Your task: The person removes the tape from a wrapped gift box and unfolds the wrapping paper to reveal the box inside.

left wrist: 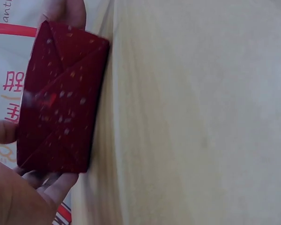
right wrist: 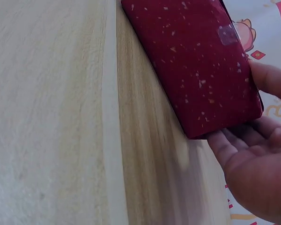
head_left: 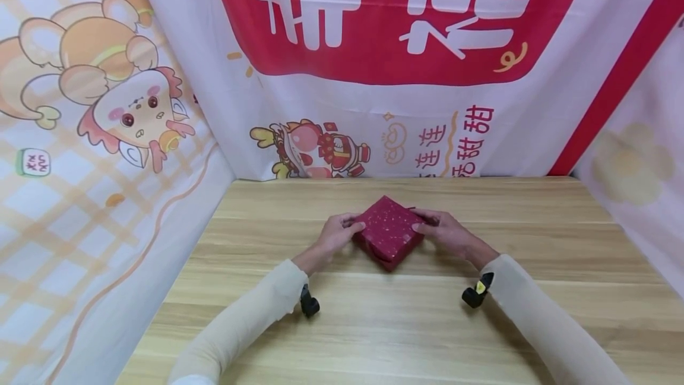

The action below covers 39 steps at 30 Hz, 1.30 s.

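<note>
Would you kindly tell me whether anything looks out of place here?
The cartoon animal printed on the orange-checked white fabric at left looks oddly upended, its head below its body. Nothing looks spilled, and the speckled red paper-wrapped box shows no obvious tear.

Toward the far edge of the surface [head_left: 395, 325], the box [head_left: 386, 224] is showing deep crimson, speckled with white and gold flecks. The surface itself is running pale tan, streaked with browner wood grain. Beyond the far edge, the back cloth [head_left: 534, 129] is displaying white around a red panel [head_left: 374, 34] with white characters. Past the left edge, the side cloth [head_left: 48, 248] is carrying pale orange checks. The left sleeve [head_left: 246, 311] and right sleeve [head_left: 550, 319] are showing plain cream.
</note>
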{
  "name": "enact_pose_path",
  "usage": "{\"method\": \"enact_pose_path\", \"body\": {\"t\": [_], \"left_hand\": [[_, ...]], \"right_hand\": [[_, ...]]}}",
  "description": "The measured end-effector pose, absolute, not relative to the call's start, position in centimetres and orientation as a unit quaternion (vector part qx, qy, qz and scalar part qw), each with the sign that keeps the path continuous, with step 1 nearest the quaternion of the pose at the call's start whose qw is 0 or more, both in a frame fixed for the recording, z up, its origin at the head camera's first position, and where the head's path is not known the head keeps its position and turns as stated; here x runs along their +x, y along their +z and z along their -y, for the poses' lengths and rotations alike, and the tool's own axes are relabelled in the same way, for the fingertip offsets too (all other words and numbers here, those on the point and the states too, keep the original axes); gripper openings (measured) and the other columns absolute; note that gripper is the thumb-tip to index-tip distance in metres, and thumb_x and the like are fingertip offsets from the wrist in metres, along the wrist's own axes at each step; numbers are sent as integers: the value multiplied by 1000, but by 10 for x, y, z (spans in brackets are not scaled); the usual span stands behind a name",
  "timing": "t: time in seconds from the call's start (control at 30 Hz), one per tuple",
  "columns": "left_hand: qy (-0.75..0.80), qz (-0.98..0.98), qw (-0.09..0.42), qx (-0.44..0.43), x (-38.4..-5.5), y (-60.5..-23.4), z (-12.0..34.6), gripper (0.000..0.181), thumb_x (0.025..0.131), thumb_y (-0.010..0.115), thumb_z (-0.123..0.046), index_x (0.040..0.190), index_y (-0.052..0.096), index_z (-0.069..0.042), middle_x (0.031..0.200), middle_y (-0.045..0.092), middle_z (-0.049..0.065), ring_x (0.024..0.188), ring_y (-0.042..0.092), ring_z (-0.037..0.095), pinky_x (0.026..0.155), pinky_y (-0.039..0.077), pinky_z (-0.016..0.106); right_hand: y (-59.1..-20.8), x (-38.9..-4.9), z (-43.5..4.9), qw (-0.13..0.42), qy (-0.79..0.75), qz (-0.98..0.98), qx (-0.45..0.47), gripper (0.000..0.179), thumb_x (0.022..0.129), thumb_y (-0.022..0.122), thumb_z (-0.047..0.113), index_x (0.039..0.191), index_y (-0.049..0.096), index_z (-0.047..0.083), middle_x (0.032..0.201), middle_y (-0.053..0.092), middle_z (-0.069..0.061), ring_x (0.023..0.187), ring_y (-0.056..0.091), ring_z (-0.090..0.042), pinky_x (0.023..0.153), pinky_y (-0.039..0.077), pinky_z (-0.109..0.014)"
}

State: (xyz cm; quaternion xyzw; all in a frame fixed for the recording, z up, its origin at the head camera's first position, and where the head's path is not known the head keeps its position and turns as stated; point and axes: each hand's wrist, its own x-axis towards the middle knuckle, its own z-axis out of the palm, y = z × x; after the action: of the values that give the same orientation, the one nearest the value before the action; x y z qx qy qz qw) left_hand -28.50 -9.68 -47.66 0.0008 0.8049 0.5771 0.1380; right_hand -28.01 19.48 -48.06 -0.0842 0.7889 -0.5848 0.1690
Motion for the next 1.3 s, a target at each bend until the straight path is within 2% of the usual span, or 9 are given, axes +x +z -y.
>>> {"method": "enact_pose_path", "body": {"t": [0.23, 0.4, 0.5, 0.7, 0.83, 1.0, 1.17, 1.3], "left_hand": [[537, -828, 162, 5, -280, -470, 97, 46, 91, 69, -32, 135, 60, -23, 136, 63, 5, 123, 60, 23, 112, 44, 42], [531, -830, 171, 8, -275, -467, 95, 52, 91, 69, -33, 139, 56, -20, 140, 59, 8, 127, 57, 26, 112, 44, 43], [531, -829, 174, 7, -272, -467, 94, 54, 90, 70, -34, 140, 56, -18, 140, 59, 9, 127, 58, 26, 110, 47, 41], [577, -794, 192, 16, -268, -469, 94, 47, 94, 67, -30, 138, 56, -16, 136, 62, 11, 116, 65, 25, 92, 58, 36], [610, -767, 198, 18, -264, -471, 93, 43, 95, 66, -23, 136, 58, -14, 133, 63, 14, 109, 68, 26, 84, 61, 33], [636, -749, 184, 8, -259, -474, 90, 44, 92, 68, -17, 134, 58, -8, 130, 64, 16, 107, 69, 26, 84, 61, 33], [656, -733, 180, 10, -254, -477, 88, 56, 92, 69, -18, 143, 48, -9, 143, 55, 15, 117, 64, 32, 88, 60, 36], [658, -731, 176, 19, -250, -478, 86, 60, 93, 67, -20, 148, 43, -11, 148, 49, 15, 124, 59, 33, 90, 59, 37]], "right_hand": [[-481, -281, -197, 147, -596, -788, -50, 53, 95, 65, 32, 143, 51, 14, 148, 51, -11, 138, 45, -30, 118, 35, -47], [-482, -282, -195, 143, -625, -767, -17, 52, 94, 66, 27, 140, 52, 8, 144, 53, -15, 126, 56, -24, 109, 47, -37], [-482, -282, -193, 137, -632, -763, 7, 56, 93, 68, 30, 140, 52, 4, 142, 54, -18, 118, 61, -19, 103, 52, -32], [-480, -282, -192, 137, -653, -744, 33, 59, 95, 66, 30, 143, 47, 1, 143, 52, -22, 114, 65, -17, 99, 54, -29], [-480, -281, -191, 139, -685, -715, 34, 57, 97, 63, 25, 145, 43, -1, 144, 50, -25, 105, 68, -11, 97, 55, -27], [-481, -280, -187, 138, -694, -706, 30, 56, 98, 61, 25, 145, 42, 0, 146, 48, -24, 102, 67, -6, 98, 54, -26], [-483, -282, -185, 133, -689, -711, 41, 56, 99, 60, 28, 146, 42, 4, 148, 47, -21, 110, 64, -10, 99, 53, -25], [-483, -283, -183, 126, -686, -715, 49, 56, 99, 59, 29, 146, 43, 4, 147, 49, -20, 109, 64, -9, 97, 54, -24]]}}
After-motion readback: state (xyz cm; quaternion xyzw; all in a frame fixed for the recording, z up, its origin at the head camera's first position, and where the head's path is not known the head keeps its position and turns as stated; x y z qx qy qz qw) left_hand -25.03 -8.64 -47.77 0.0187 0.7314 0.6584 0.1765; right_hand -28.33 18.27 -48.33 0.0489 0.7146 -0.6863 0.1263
